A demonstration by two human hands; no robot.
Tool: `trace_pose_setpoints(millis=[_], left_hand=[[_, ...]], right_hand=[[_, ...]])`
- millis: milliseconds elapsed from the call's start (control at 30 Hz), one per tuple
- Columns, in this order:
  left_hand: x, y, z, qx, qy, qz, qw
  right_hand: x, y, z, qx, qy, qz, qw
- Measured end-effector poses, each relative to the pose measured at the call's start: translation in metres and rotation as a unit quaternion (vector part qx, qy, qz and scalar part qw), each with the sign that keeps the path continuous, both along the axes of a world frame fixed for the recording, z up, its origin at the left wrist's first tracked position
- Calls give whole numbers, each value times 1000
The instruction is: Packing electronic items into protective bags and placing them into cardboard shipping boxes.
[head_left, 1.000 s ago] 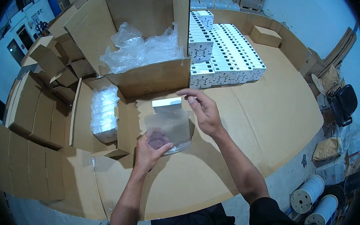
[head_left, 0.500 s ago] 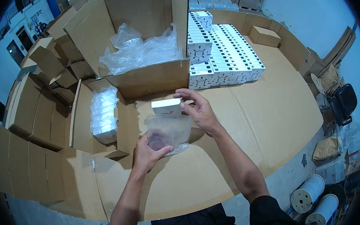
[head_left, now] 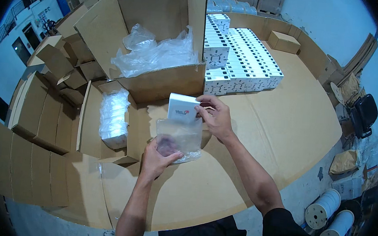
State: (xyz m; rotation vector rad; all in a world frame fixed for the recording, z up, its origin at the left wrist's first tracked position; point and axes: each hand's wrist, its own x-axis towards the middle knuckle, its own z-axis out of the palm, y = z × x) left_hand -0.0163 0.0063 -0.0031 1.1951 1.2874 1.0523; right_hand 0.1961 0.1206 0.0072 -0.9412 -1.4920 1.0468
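Note:
A small white box (head_left: pixel 182 107) with a red mark stands upright at the mouth of a clear plastic bag (head_left: pixel 183 133). My right hand (head_left: pixel 215 118) pinches the box by its right edge between thumb and fingers. Below it, my left hand (head_left: pixel 161 157) holds the bag from its lower left, the fingers showing dimly through the plastic. The lower end of the box appears to be at or just inside the opening. To the left, an open carton (head_left: pixel 91 130) holds a row of white boxes wrapped in clear plastic (head_left: pixel 114 116).
A tall open carton (head_left: pixel 165 83) full of loose plastic bags (head_left: pixel 158 51) stands beyond my hands. Many stacked white boxes (head_left: pixel 251 56) are right of it. Empty cartons (head_left: pixel 25 163) line the left side; a small closed carton (head_left: pixel 284 42) sits at the far right.
My right hand has tipped the white box more upright, so its printed front faces me, above the bag. My left hand stays on the bag. The view has shifted slightly.

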Motion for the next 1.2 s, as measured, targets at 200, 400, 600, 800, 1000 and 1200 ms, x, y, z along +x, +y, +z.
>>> trace_pose_setpoints(millis=[200, 400, 600, 800, 1000, 1200], left_hand=[[0, 0, -4, 33, -9, 3, 999], [-1, 0, -7, 36, -5, 14, 999], [1, -1, 3, 13, -8, 5, 1000], [1, -1, 2, 24, -21, 4, 1000], [0, 0, 0, 23, -19, 15, 999], [-2, 0, 4, 27, 36, 32, 999]], right_hand=[[0, -2, 11, -11, 206, -31, 978], [4, -6, 13, -33, 305, 50, 951], [0, -10, 13, -5, 266, 55, 962], [-2, -11, 12, -10, 266, 36, 963], [-2, -15, 16, 9, 234, 51, 971], [3, -12, 13, 32, 197, 68, 978]])
